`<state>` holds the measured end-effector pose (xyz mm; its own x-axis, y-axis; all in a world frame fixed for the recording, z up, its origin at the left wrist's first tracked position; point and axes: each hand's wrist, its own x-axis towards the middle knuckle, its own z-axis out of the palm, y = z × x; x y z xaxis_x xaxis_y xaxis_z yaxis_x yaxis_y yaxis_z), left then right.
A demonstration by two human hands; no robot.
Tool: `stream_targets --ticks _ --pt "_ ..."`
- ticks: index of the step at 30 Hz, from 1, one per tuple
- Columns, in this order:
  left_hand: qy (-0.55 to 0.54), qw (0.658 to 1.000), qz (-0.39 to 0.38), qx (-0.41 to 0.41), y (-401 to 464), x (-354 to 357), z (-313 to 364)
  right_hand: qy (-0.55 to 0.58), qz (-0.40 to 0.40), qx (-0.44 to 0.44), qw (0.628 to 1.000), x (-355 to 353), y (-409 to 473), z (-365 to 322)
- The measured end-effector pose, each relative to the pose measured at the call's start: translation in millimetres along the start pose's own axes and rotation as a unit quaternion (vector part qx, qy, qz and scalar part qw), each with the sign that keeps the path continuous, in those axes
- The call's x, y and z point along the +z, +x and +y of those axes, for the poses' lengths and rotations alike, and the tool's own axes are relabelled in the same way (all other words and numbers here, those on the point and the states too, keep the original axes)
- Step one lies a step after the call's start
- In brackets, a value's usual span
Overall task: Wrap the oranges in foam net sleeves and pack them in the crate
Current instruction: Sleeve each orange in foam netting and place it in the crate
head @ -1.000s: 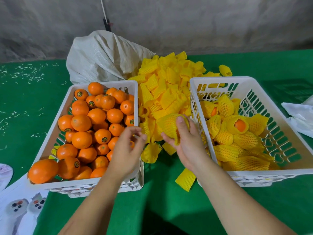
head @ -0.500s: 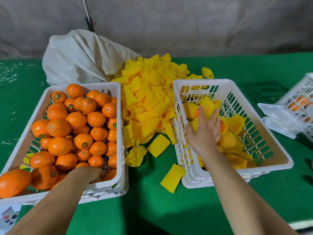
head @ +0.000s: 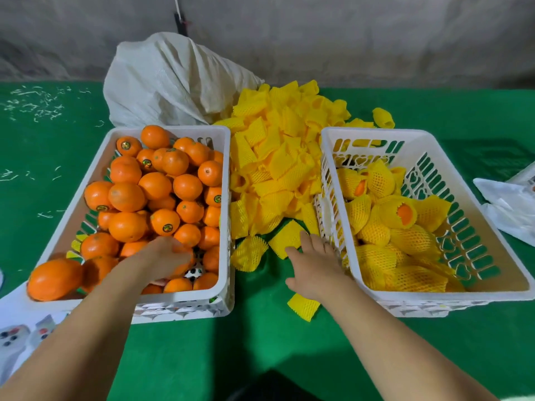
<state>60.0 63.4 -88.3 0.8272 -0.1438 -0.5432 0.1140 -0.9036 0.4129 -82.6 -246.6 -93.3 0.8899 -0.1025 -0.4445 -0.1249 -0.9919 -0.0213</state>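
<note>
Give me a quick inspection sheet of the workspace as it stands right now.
Surface: green cloth, white shreds far left.
Job's things: left crate heaped with bare oranges; right crate part-filled with sleeved oranges; foam sleeve pile between them.
Clutter: white sack behind; white plastic bag far right; printed sheet near left.
Hands: left hand down among the oranges, grip unclear; right hand open, fingers reaching a loose sleeve.
Cables: a thin cord on the wall.
Surroundings: grey wall.
</note>
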Motion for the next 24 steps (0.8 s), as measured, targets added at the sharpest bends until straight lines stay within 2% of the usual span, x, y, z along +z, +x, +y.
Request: stream_targets --ticks 1,3,5,7,9,12,14,16,18,20,22,24 --pt "-0.122 0.99 0.055 0.031 -6.0 0.4 6.4 -0.024 -0.057 0.003 0.998 8.7 1.9 -1.1" --pt "-0.325 0.925 0.172 0.097 -29.1 3.0 28.1 -0.099 -0.137 -0.002 0.986 31.9 4.5 -0.9" --pt "-0.404 0.871 0.214 0.181 -55.1 14.5 57.4 -0.17 -0.159 0.0 0.972 52.1 4.5 0.0" --pt "-0.403 0.859 0.209 0.237 -72.8 31.0 79.2 -0.189 -0.13 0.025 0.973 62.3 5.2 -0.4" --pt "-0.398 0.856 0.186 0.273 -78.6 44.1 92.7 -0.139 -0.074 0.042 0.987 64.7 9.7 -1.3" --pt "-0.34 0.875 0.156 0.308 -80.4 59.8 108.5 -0.024 0.029 0.059 0.998 58.4 17.5 -0.4" --pt "-0.31 0.889 0.115 0.315 -80.4 69.6 118.1 0.056 0.109 0.082 0.989 49.7 22.2 2.2" --pt "-0.298 0.902 0.068 0.304 -79.9 75.7 124.7 0.149 0.177 0.13 0.964 35.9 24.4 3.2" --pt "-0.307 0.906 0.031 0.289 -78.1 76.4 126.4 0.258 0.242 0.144 0.924 18.1 23.4 -0.2" --pt "-0.36 0.889 -0.011 0.284 -76.8 73.5 126.0 0.409 0.308 0.115 0.851 -1.2 21.3 -9.1" --pt "-0.426 0.86 -0.036 0.279 -77.7 71.0 125.4 0.509 0.345 0.103 0.782 -19.2 21.0 -17.0" --pt "-0.487 0.833 -0.037 0.261 -79.1 71.1 124.7 0.54 0.36 0.098 0.755 -32.2 19.9 -22.4"
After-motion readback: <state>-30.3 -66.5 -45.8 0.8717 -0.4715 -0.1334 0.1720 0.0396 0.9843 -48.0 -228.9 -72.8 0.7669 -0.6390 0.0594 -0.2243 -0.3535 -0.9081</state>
